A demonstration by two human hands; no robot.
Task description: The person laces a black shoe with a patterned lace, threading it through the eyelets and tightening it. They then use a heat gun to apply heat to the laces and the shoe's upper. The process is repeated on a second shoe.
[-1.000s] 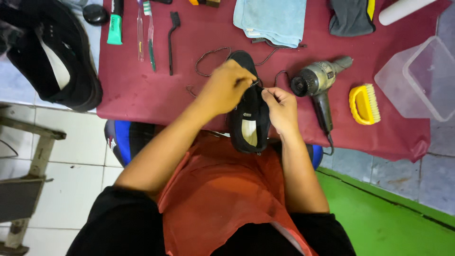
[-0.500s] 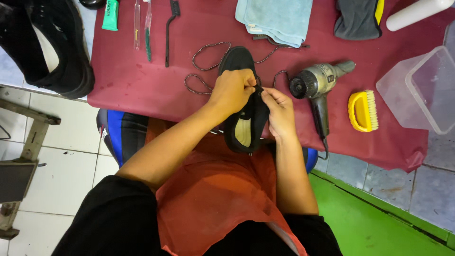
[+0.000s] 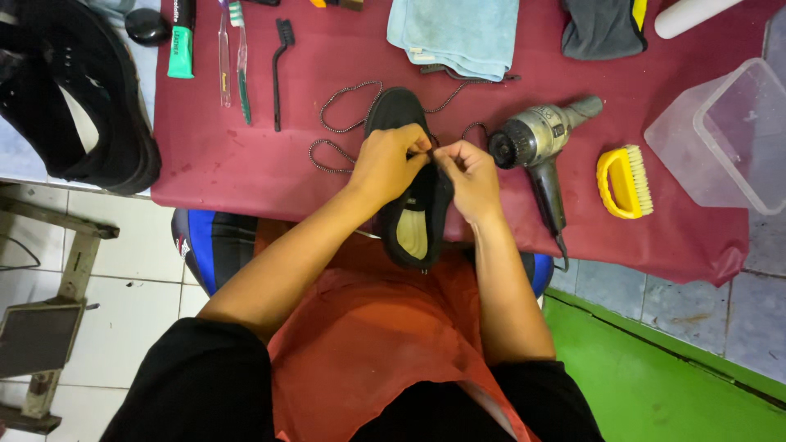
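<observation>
Both hands (image 3: pixel 430 164) drawn closer, pinching one lace (image 3: pixel 340 151), one shoe (image 3: pixel 409 188)

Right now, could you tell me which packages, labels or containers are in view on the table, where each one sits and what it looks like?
Tube: far left edge of the red table, upright in view, black top over a green lower end with white print.
Label patch: on the blue and black thing under the table edge, small and pale.
Clear plastic box: far right, rectangular, see-through.
White cylinder: top right corner, plain.
No screens in view.
</observation>
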